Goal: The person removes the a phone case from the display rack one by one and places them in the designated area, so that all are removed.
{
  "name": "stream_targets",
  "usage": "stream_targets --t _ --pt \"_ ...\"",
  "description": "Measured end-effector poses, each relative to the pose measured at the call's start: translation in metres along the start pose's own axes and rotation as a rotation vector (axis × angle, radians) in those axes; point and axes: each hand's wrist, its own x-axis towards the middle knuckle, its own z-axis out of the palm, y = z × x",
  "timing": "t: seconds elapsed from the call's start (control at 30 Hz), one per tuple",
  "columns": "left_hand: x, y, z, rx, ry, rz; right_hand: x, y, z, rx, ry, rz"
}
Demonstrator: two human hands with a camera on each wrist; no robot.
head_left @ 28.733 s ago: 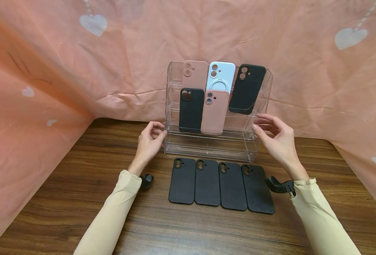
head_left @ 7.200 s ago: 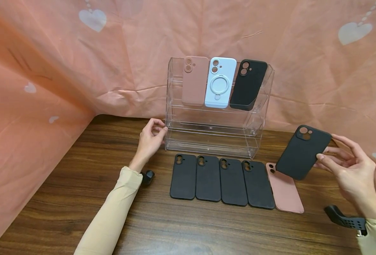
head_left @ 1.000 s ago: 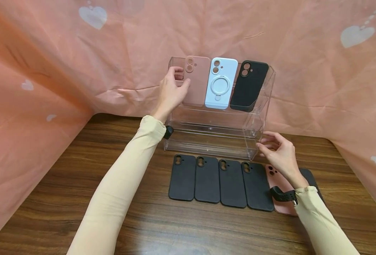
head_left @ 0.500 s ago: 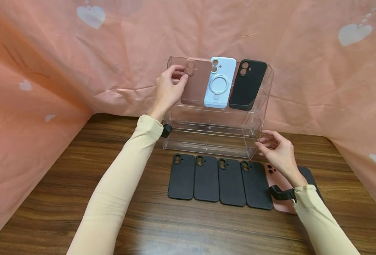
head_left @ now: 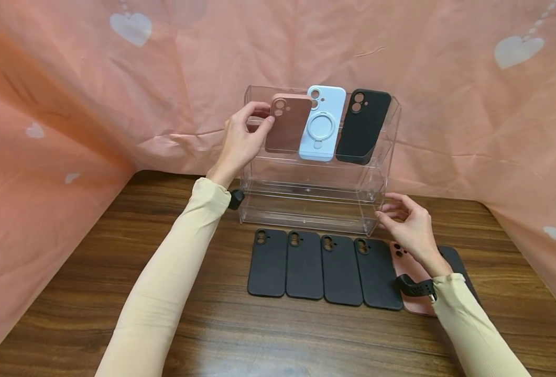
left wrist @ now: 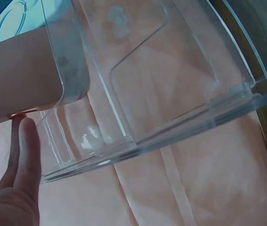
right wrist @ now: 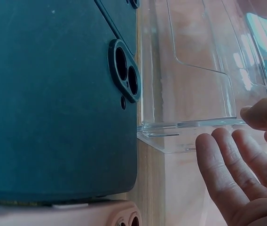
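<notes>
My left hand point(head_left: 242, 139) pinches the left edge of a pink phone case point(head_left: 287, 128) on the top tier of a clear acrylic display stand point(head_left: 306, 222). That case leans forward, its upper corner overlapping a white phone case point(head_left: 324, 107) with a ring. Right of it stands a black phone case point(head_left: 363, 125). My right hand point(head_left: 411, 225) holds the stand's lower right side edge between thumb and fingers. In the left wrist view the pink case point(left wrist: 25, 75) sits behind the clear front lip, fingers at its edge. The right wrist view shows my right hand point(right wrist: 246, 179) at the stand's side.
Before the stand, several black phone cases point(head_left: 266, 264) lie in a row on the wooden table point(head_left: 240, 335). To their right lie a pink case point(head_left: 412, 272) and a dark case point(head_left: 454, 262), both partly under my right arm. A pink curtain point(head_left: 202, 78) encloses the back and sides.
The stand's middle-tier cases now lie on the table. My left hand went up from the stand's side to the pink case, whose top has tilted forward. My right hand returned to the stand.
</notes>
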Motion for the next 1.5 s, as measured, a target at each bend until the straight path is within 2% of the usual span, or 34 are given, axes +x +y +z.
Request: stream_targets --t 0.47,0.6,0.93,1.33,1.5 --pt "-0.007 0.007 -0.002 -0.164 0.083 0.073 -0.002 0.000 0.000 0.072 -0.022 0.005" --pt "-0.010 0.009 -0.003 -0.226 0.088 0.071 -0.002 -0.002 0.000 0.075 -0.026 0.002" --pt "-0.016 0.022 -0.004 -0.378 0.080 0.084 -0.002 -0.001 0.001 0.074 -0.024 0.007" --pt "-0.032 0.033 0.004 -0.444 0.030 0.153 -0.002 -0.001 0.000 0.086 -0.028 0.007" --pt "-0.038 0.031 0.004 -0.439 0.021 0.136 -0.002 -0.002 0.001 0.088 -0.027 0.002"
